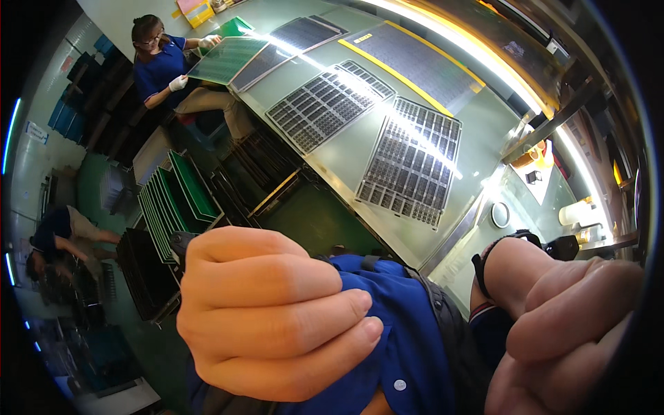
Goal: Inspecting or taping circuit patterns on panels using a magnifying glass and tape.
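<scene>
Close up in the lower middle, my left hand (273,315) is closed, its fingers curled inward in front of my blue shirt. A small dark piece (181,243) shows at its upper left edge; what lies inside the fingers is hidden. At the right rim my right hand (570,325) is also very near, with bent fingers and a black band at the wrist. Its fingertips and anything they hold are cut off from sight. Beyond the hands, a dark gridded panel (411,162) and a second gridded panel (325,107) lie flat on the pale worktable (339,162).
A yellow-framed sheet (415,62) lies farther back. At far left, a seated co-worker (162,69) in white gloves holds a green translucent panel (228,59). Green boards (190,187) stand in a rack beside the table. A ring-shaped item (499,215) sits at right; another person (66,238) bends at left.
</scene>
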{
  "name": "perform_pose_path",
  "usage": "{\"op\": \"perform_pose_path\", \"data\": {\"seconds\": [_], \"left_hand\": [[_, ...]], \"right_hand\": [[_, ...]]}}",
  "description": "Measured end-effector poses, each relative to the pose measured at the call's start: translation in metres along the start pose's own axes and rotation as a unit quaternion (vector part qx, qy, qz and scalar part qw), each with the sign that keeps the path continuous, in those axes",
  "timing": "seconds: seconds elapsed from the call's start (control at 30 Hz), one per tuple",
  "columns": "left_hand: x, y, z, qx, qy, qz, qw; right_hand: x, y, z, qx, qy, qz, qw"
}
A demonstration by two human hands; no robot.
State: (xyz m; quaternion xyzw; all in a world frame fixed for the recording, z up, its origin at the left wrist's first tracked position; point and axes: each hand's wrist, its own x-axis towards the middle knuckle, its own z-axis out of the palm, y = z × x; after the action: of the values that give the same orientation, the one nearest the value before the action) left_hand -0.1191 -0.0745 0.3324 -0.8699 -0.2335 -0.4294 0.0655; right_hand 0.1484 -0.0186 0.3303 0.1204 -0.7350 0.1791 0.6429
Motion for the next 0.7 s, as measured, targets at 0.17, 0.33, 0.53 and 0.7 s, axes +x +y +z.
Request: {"op": "perform_pose_path", "data": {"seconds": [0.17,0.33,0.53,0.7], "left_hand": [[0.01,-0.001,-0.004,-0.019,-0.042,0.019,0.999],[0.006,0.001,0.002,-0.001,0.015,0.035,0.999],[0.007,0.0,-0.002,0.017,-0.003,0.05,0.999],[0.007,0.001,-0.004,0.009,-0.004,0.013,1.0]], "right_hand": [[-0.007,-0.004,-0.006,-0.046,0.021,-0.032,0.998],[-0.014,-0.005,-0.009,-0.091,0.043,-0.062,0.993],[-0.018,-0.011,-0.013,-0.129,0.059,-0.077,0.987],[-0.019,-0.011,-0.015,-0.138,0.06,-0.086,0.985]]}}
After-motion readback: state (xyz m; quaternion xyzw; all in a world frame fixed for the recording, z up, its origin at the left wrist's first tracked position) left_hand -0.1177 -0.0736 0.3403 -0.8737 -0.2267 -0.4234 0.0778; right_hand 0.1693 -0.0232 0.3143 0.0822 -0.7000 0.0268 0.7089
